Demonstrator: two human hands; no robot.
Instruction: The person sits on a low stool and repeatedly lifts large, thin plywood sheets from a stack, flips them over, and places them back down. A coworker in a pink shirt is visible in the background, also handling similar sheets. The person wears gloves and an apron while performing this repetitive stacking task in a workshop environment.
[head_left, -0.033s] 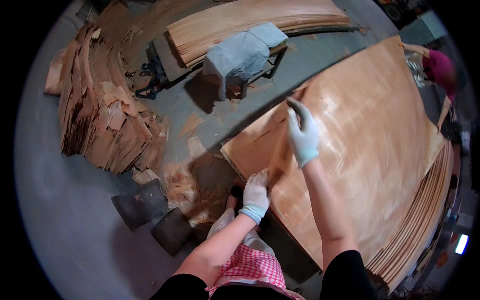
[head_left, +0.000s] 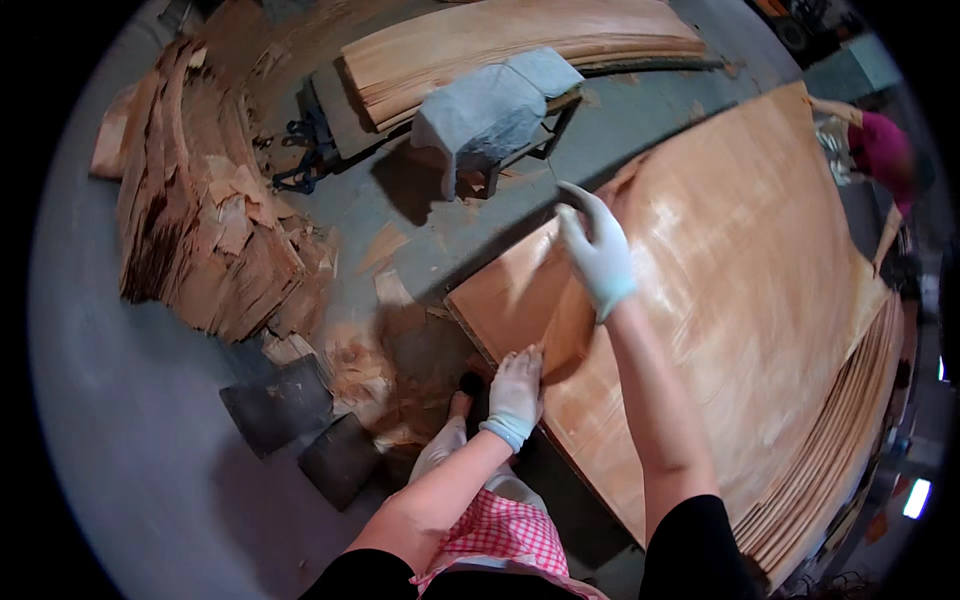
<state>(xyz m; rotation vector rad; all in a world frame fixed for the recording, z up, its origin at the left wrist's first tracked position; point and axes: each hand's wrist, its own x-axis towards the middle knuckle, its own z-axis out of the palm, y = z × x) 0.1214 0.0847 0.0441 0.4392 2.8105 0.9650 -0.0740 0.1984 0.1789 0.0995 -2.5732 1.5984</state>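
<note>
Spreading rightward from the left hand, a broad tan wood-veneer sheet (head_left: pixel 720 250) lies atop a layered brown veneer stack (head_left: pixel 815 445), its long axis running near left to far right. The white-gloved left hand (head_left: pixel 516 392), nearer its edge, touches it, fingers bent, grip unclear; the white-gloved right hand (head_left: pixel 600 252) hovers above, half open, seemingly empty. Far right, a magenta-shirted co-worker (head_left: pixel 880 155) reaches its edge.

Open room above the broad wood sheet (head_left: pixel 720 270), right of the right hand (head_left: pixel 600 250). Co-worker (head_left: pixel 882 150) blocks its far right edge, arms reaching to two corners. Between the hands, a brown veneer piece (head_left: pixel 568 335) is in the way; left hand (head_left: pixel 516 388) sits at its lower end. Floor gap passable between sheet and cloth-covered stand (head_left: pixel 485 112). Further left: ragged veneer pile (head_left: pixel 200 230), two dark slabs (head_left: pixel 278 405) obstruct low down.
</note>
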